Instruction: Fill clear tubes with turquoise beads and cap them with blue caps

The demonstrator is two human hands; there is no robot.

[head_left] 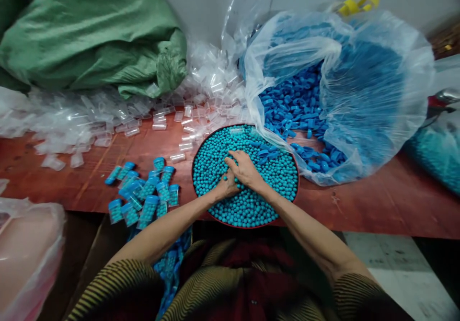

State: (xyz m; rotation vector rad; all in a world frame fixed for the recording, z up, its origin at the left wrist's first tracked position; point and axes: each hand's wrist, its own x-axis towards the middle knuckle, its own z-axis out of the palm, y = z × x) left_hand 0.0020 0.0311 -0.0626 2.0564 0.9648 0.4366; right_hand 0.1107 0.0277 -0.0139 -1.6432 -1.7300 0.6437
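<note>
A round, red-rimmed tray point(298, 187) full of small turquoise beads point(237, 213) sits at the table's front edge. Among the beads, my left hand point(227, 186) is closed; a few beads show at its fingers, but whatever else it holds is hidden. My right hand point(246, 168) arches over the left one, its bent fingers slightly apart and no object visible in them. Several blue caps point(268, 153) lie on the beads beside my right hand. At the tray's far side a clear plastic vial point(237, 131) rests on the beads.
Bead-filled vials with blue caps point(149, 187) are heaped left of the tray. Behind lie many loose clear vials point(215, 81) and a green sack point(93, 38). A clear plastic bag point(373, 86) spills blue caps at the right. Another bag of turquoise beads point(438, 153) stands far right.
</note>
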